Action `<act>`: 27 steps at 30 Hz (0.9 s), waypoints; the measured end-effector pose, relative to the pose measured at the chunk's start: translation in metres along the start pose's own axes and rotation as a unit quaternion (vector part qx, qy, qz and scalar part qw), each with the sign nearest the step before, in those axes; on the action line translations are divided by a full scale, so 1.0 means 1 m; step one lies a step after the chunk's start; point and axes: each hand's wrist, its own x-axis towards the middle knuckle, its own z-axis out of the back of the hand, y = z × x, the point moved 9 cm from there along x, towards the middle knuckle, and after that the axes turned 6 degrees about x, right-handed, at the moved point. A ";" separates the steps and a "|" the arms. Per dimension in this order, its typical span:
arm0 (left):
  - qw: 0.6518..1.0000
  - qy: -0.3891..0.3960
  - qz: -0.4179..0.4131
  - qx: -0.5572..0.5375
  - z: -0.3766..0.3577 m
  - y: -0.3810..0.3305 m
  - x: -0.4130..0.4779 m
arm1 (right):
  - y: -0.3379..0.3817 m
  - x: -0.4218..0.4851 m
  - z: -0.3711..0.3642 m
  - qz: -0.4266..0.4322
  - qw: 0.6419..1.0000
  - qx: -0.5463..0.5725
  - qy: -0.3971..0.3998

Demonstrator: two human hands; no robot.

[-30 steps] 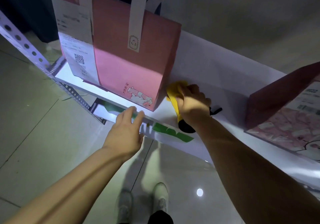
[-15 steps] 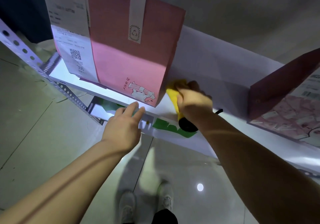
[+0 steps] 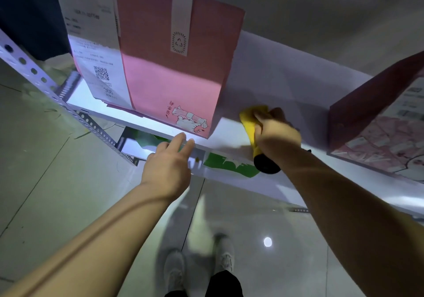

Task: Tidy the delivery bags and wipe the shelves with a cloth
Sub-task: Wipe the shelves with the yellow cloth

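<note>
**Left hand flat at the shelf lip, right hand wiping away from the pink bag**

Left hand (image 3: 168, 159) lay with its fingers straight and together, holding nothing, fingertips at the front lip of the shelf (image 3: 286, 85); it sat much where it had a second before. Just beyond those fingertips stood the pink bag (image 3: 174, 85), upright near the shelf's front edge, with a long receipt (image 3: 96, 62) hanging down its face further to that hand's left.

To the right, the right hand (image 3: 277, 133) was curled tightly around the yellow cloth (image 3: 249, 119), pressing it to the shelf top. A second earlier the cloth had been tucked against the bag's side; it had since slid off to the right, leaving a bare strip between them. I judged the wiping to be well under way and working across the open stretch. A dark-ended cylinder (image 3: 267, 166) stuck out beneath that wrist; I could not tell what it was.

Well beyond the right hand stood a darker patterned bag (image 3: 371, 117), with unwiped shelf still between.

The shelf was smooth, pale and brightly lit along its front. A perforated metal post (image 3: 34, 71) ran far to the left hand's left, and grey floor tiles (image 3: 46, 182) lay below both arms.
</note>
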 end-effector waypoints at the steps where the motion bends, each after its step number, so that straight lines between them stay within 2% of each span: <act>1: 1.000 -0.001 0.003 -0.001 0.000 -0.001 0.000 | -0.001 0.006 -0.002 -0.034 0.999 0.017 0.005; 3: 1.000 -0.002 0.012 -0.006 -0.001 -0.001 -0.001 | 0.006 0.004 -0.006 -0.049 0.999 0.013 -0.001; 6: 1.000 0.006 0.020 -0.008 -0.003 -0.003 0.000 | 0.025 -0.026 -0.008 0.073 0.996 -0.031 -0.040; 9: 1.000 0.016 0.016 -0.003 -0.004 -0.005 -0.001 | 0.013 -0.038 -0.008 0.130 0.991 0.001 -0.006; 11: 1.000 0.022 0.016 -0.006 -0.004 -0.006 -0.002 | -0.005 -0.036 -0.004 0.102 0.995 -0.006 -0.008; 16: 0.998 0.044 0.036 -0.010 -0.008 -0.010 -0.008 | -0.054 -0.033 0.012 -0.041 0.997 -0.014 -0.056; 22: 0.996 0.060 0.057 -0.034 0.001 -0.022 -0.018 | -0.040 -0.036 0.022 -0.062 0.997 0.002 -0.038; 27: 0.994 0.029 0.071 -0.075 0.030 -0.027 -0.027 | -0.004 -0.050 0.040 -0.009 0.998 0.039 -0.050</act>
